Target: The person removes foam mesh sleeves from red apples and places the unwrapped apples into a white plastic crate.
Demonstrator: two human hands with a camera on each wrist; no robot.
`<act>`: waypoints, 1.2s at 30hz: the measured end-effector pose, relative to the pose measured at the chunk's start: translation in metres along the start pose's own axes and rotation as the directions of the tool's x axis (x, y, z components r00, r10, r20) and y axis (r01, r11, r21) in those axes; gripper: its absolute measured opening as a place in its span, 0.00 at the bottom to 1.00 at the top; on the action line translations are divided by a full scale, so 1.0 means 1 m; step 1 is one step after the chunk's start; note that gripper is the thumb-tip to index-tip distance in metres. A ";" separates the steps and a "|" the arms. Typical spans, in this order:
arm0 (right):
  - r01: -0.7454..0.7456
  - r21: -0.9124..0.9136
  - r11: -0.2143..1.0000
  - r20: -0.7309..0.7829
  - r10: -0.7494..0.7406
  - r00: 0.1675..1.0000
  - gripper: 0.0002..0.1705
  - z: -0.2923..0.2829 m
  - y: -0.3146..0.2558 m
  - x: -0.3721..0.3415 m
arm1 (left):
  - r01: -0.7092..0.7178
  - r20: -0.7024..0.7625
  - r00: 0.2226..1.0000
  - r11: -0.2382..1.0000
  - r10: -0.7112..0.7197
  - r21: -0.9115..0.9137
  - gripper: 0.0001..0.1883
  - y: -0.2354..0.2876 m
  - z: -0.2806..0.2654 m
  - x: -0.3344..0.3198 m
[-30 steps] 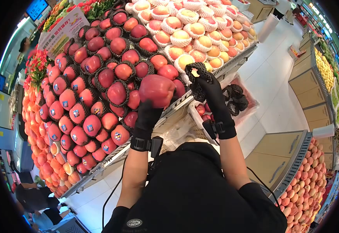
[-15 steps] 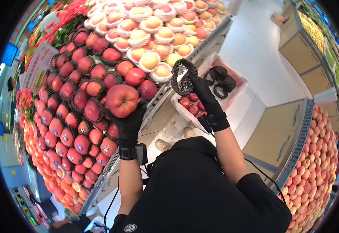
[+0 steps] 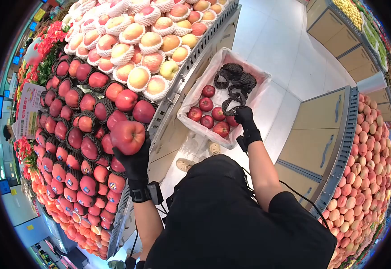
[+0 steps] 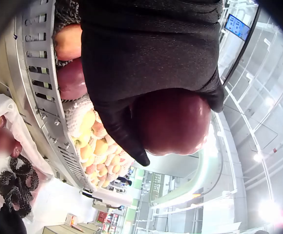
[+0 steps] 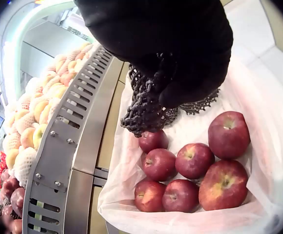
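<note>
A large red apple (image 3: 128,136) rests in my black-gloved left hand (image 3: 136,163), above the edge of the apple display; the left wrist view shows fingers curled round the apple (image 4: 171,122). My gloved right hand (image 3: 246,123) is over the lined crate (image 3: 187,102), pinching a black foam net (image 3: 232,106). In the right wrist view the net (image 5: 144,105) hangs from the right hand (image 5: 180,53), above loose red apples (image 5: 194,160). More black nets (image 3: 241,80) lie at the crate's far end.
Netted dark apples (image 3: 90,148) and white-netted pale fruit (image 3: 150,40) fill the sloped display at the left, edged by a slotted metal rail (image 5: 58,161). A peach bin (image 3: 361,179) with cabinets stands at the right. Shoes (image 3: 184,164) show on the floor below.
My right hand has lowered the black net from beside the display into the crate. The left hand with its apple has shifted left and down in the turning head view.
</note>
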State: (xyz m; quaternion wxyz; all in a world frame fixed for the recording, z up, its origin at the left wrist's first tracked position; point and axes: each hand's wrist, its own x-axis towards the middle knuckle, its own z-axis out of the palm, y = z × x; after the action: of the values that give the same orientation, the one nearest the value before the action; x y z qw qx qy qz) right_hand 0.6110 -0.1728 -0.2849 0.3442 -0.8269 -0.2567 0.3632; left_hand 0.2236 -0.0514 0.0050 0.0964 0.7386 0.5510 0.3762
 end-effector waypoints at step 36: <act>0.477 0.339 0.810 0.495 -0.586 0.642 0.51 0.018 -0.247 -0.112 | -0.025 0.455 0.856 0.899 0.245 -0.437 0.54 0.053 0.099 -0.013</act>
State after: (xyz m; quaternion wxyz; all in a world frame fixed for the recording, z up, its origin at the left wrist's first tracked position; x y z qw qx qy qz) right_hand 0.4862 -0.0851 -0.0599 0.4132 -0.5292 -0.5472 0.4998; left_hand 0.3268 -0.0560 -0.0404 0.3634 0.8102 0.3596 0.2867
